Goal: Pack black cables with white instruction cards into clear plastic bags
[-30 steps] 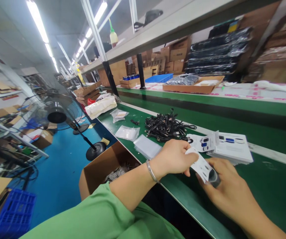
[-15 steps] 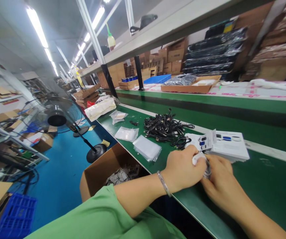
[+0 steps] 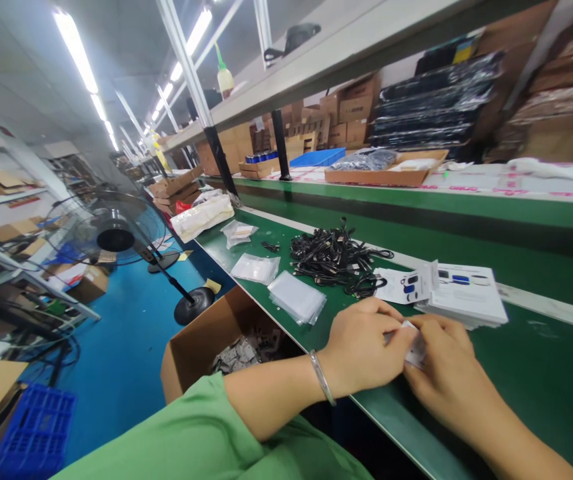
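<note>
My left hand [image 3: 369, 343] and my right hand [image 3: 444, 363] meet over the front edge of the green table [image 3: 536, 393]. Both are closed on a small white packet [image 3: 416, 350], mostly hidden by the fingers. Just beyond them lie a printed white sheet [image 3: 401, 285] and a stack of printed booklets [image 3: 471, 297]. A heap of black cables [image 3: 329, 253] sits further left, with one coiled cable [image 3: 364, 285] at its near end. Clear plastic bags [image 3: 296, 298] lie left of my left hand.
An open cardboard box [image 3: 186, 353] with grey parts stands below the table edge. Left on the floor is a fan [image 3: 115, 233]. A raised shelf behind holds a shallow carton [image 3: 376, 177] and a blue tray [image 3: 318, 158].
Both hands have moved slightly down, with the packet turned between the fingers. The camera view has shifted a little.
</note>
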`<state>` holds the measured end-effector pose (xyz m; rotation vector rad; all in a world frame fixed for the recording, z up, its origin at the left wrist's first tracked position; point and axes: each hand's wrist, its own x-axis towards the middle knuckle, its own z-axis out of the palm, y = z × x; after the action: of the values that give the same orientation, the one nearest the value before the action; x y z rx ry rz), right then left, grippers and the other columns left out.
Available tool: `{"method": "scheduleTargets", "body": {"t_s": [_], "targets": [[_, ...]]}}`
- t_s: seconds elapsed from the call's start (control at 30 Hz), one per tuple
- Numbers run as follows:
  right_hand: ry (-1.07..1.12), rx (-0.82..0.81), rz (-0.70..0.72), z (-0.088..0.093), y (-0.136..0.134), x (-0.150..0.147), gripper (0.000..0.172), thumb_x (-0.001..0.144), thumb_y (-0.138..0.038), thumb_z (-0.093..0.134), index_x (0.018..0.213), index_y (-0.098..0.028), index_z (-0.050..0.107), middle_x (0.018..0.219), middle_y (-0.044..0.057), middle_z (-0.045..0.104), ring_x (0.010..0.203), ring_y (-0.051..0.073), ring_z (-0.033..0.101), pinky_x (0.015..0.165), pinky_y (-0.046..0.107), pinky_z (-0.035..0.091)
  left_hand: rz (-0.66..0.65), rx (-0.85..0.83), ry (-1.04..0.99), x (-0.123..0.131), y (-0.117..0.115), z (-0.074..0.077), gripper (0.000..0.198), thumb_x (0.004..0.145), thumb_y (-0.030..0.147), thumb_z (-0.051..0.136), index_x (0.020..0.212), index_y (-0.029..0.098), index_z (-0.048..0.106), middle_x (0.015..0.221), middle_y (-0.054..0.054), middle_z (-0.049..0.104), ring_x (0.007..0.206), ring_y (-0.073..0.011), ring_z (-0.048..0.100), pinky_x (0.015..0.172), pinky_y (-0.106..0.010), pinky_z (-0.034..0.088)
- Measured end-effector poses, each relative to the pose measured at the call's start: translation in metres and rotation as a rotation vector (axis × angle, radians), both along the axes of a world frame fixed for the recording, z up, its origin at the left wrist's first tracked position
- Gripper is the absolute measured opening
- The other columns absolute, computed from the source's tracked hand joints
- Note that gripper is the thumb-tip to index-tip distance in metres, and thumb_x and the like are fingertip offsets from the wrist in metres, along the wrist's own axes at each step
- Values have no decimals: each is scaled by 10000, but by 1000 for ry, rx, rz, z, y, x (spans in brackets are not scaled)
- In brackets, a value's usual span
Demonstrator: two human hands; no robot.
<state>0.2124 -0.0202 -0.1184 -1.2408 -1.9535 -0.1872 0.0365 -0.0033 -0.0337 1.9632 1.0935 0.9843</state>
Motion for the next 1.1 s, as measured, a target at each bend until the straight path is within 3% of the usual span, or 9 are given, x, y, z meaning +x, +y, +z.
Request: {"method": "scheduleTargets", "body": {"t_s": [0.27, 0.37, 0.43, 0.53, 0.67, 0.77, 0.9, 1.0, 1.1], "targets": [[-62, 37, -88, -1, 4, 1, 376, 863, -236, 546, 1238, -206, 537, 1052, 176, 707, 1028, 402, 632, 789, 514, 545, 159, -228, -258, 17, 7, -3, 328, 866, 198, 718, 547, 206, 640, 836, -44, 721, 998, -214, 711, 921, -311, 553], [-71, 30, -114, -2, 4, 3, 419, 825, -205, 555, 1243, -191, 538, 1055, 193, 716, 1034, 421, 634, 801, 540, 548, 112, -299, -224, 17, 10, -2, 458, 882, 235, 711, 476, 201, 503, 647, 0, 585, 809, -179, 630, 785, -293, 499], [-85, 28, -106, -2, 4, 4, 434, 812, -202, 566, 1245, -186, 538, 1047, 196, 722, 1026, 425, 633, 809, 554, 553, 40, -361, -113, 13, 11, 1, 544, 897, 309, 721, 459, 194, 419, 550, 30, 417, 659, -139, 484, 653, -286, 398], [-88, 37, -93, 0, 2, 4, 463, 841, -227, 579, 1298, -175, 531, 1079, 208, 722, 1040, 428, 624, 824, 564, 564, -70, -466, 37, 6, 14, 9, 560, 892, 409, 747, 493, 186, 423, 536, 52, 298, 606, -111, 343, 583, -288, 269], [-30, 67, -112, 5, 1, -1, 605, 872, -227, 553, 1464, -131, 473, 1189, 237, 718, 1091, 430, 614, 887, 588, 561, -188, -547, 82, 0, 18, 17, 507, 949, 400, 669, 553, 188, 434, 567, 61, 324, 600, -100, 314, 583, -282, 238], [-60, 53, -160, 6, 2, -1, 706, 837, -235, 568, 1520, -107, 444, 1213, 252, 727, 1084, 449, 622, 846, 604, 557, -123, -421, 81, -2, 15, 13, 536, 987, 423, 615, 561, 197, 380, 592, 56, 309, 608, -104, 304, 592, -286, 230], [-93, 33, -244, 1, 4, 4, 441, 829, -249, 548, 1258, -201, 632, 1041, 203, 751, 1022, 440, 639, 722, 555, 548, -104, -174, 161, -1, 8, 5, 513, 1006, 437, 597, 594, 201, 404, 676, 24, 430, 695, -137, 430, 684, -287, 360], [-69, -26, -236, -1, 5, 9, 326, 816, -245, 562, 1123, -233, 669, 991, 177, 747, 1036, 419, 636, 744, 539, 548, -234, -239, 125, -2, 9, 7, 379, 1057, 427, 502, 767, 191, 563, 904, -31, 629, 890, -171, 580, 869, -278, 477], [-77, -95, -214, -1, 6, 14, 327, 804, -251, 604, 1120, -239, 688, 1025, 169, 750, 1081, 405, 632, 782, 522, 551, -344, -341, 142, -9, 17, 13, 290, 1054, 358, 512, 856, 175, 618, 1045, -43, 691, 955, -159, 617, 934, -256, 499]]}}
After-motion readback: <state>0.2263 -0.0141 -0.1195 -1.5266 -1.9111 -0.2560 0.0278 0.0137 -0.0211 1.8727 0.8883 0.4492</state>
